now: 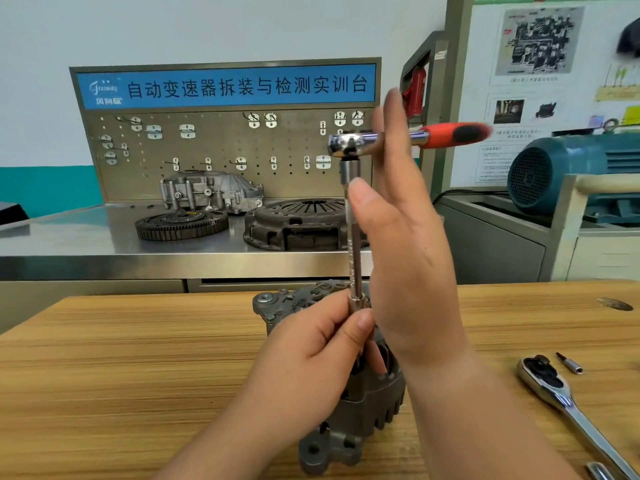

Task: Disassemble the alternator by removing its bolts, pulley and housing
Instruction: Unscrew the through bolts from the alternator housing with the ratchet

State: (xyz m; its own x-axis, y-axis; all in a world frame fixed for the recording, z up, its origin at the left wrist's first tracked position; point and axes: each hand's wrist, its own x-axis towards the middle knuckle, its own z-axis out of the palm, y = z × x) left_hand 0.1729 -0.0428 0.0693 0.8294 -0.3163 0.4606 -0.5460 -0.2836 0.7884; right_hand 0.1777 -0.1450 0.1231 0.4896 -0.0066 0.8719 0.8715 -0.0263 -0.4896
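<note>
A grey alternator (349,410) stands on the wooden table (121,358). A ratchet (349,145) with a red and black handle (457,134) sits on a long chrome extension bar (354,258) that rises upright from the alternator's top. My left hand (311,351) grips the bottom of the extension bar just above the housing. My right hand (405,237) is raised beside the bar with straight fingers; its thumb touches the upper bar and its fingers reach the ratchet's shaft. The bolt under the socket is hidden by my left hand.
A second chrome ratchet (561,400) and a small bit (569,363) lie on the table at the right. Behind stands a steel bench (69,237) with a flywheel (181,225), a clutch cover (298,223), a gear housing (207,192) and a pegboard (221,150). A teal motor (568,174) sits far right.
</note>
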